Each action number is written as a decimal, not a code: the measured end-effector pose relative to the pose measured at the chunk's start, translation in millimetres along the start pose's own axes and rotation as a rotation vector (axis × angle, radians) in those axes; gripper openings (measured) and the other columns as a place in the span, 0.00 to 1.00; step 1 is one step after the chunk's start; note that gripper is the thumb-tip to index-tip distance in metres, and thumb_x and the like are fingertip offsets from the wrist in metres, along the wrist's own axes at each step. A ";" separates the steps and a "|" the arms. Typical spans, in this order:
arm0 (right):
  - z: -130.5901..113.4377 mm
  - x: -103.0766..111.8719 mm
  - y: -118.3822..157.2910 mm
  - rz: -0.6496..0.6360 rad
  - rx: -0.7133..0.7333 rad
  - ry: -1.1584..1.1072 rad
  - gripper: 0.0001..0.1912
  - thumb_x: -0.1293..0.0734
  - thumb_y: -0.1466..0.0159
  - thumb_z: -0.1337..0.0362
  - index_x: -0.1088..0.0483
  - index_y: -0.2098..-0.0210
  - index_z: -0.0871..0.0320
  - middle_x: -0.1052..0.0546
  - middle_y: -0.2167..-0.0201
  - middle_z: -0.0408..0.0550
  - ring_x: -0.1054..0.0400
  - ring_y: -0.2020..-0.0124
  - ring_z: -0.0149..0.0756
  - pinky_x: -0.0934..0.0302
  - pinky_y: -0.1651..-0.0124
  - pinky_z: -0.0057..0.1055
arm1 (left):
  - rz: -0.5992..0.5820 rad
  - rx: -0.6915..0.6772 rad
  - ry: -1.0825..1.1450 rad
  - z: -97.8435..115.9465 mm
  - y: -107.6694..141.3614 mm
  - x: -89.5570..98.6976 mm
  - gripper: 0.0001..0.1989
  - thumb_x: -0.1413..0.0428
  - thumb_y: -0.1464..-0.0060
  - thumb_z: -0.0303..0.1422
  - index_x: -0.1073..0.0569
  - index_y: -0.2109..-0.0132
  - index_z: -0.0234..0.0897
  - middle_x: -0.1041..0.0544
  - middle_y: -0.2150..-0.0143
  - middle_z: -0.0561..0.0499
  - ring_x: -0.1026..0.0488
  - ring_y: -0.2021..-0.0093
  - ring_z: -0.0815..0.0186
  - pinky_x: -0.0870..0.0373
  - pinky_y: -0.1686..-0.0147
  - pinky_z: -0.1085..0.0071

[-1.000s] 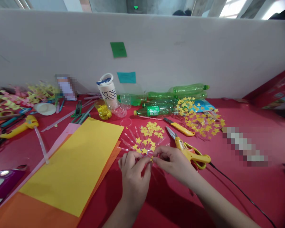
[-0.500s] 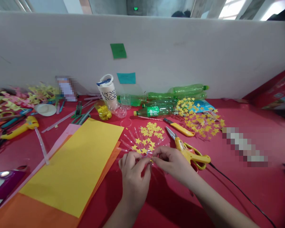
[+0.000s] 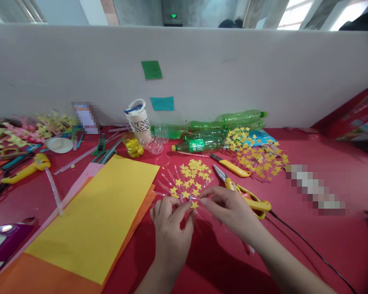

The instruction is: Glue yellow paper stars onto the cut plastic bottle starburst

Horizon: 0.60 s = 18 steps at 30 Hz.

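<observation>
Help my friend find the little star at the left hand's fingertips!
On the red table, right of the big yellow paper, yellow stars sit in a cluster. Follow it down toward the left hand. The star is at that hand's fingertips, lowest in the picture; its neighbours lie farther back.

We look out from the wearer's head, forward and down over the table (image 3: 306, 147), with the left hand (image 3: 172, 222) and right hand (image 3: 230, 206) close to us, low in the middle. Our wide view takes in the wall (image 3: 233, 77) facing us on the table's far side and, over its top edge, a strip of room (image 3: 199, 12).
</observation>
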State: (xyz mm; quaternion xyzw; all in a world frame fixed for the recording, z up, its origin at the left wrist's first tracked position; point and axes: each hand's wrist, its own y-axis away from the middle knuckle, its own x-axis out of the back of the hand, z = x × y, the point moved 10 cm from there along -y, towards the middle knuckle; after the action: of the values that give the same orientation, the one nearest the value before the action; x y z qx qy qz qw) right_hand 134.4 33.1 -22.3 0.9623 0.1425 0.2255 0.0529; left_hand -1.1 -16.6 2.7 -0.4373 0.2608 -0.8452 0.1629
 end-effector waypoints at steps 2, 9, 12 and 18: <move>-4.6 8.6 1.5 0.026 0.015 0.009 0.09 0.38 0.38 0.58 0.30 0.65 0.56 0.37 0.86 0.36 0.42 0.85 0.26 0.50 0.81 0.23 | -0.007 -0.004 -0.016 -0.2 -0.7 0.8 0.06 0.42 0.50 0.27 0.23 0.63 0.39 0.33 0.67 0.49 0.35 0.63 0.60 0.40 0.62 0.61; -4.9 34.1 0.7 0.110 0.047 0.031 0.09 0.39 0.37 0.57 0.32 0.66 0.55 0.39 0.86 0.35 0.44 0.86 0.26 0.52 0.82 0.24 | -0.050 -0.019 -0.070 1.1 -2.4 5.7 0.06 0.42 0.50 0.29 0.22 0.63 0.40 0.32 0.66 0.48 0.34 0.62 0.59 0.40 0.61 0.60; -3.8 42.3 1.7 0.158 0.067 0.080 0.11 0.40 0.36 0.56 0.32 0.66 0.55 0.37 0.86 0.36 0.42 0.85 0.28 0.51 0.81 0.25 | -0.044 -0.048 -0.037 5.5 -3.6 12.9 0.03 0.42 0.50 0.28 0.23 0.66 0.40 0.32 0.66 0.48 0.34 0.62 0.60 0.40 0.62 0.61; -21.0 43.9 11.9 0.220 0.231 0.355 0.09 0.42 0.35 0.60 0.32 0.62 0.54 0.31 0.80 0.40 0.36 0.79 0.31 0.45 0.74 0.27 | 0.026 0.069 0.215 -18.6 -18.8 36.3 0.02 0.45 0.47 0.28 0.27 0.65 0.39 0.33 0.59 0.48 0.33 0.56 0.61 0.36 0.55 0.62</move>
State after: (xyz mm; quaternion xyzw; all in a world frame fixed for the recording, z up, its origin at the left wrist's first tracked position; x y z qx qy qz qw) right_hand 165.6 35.7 16.8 0.9169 0.0688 0.3779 -0.1083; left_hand -37.8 -14.1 28.5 -0.3350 0.2528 -0.8935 0.1598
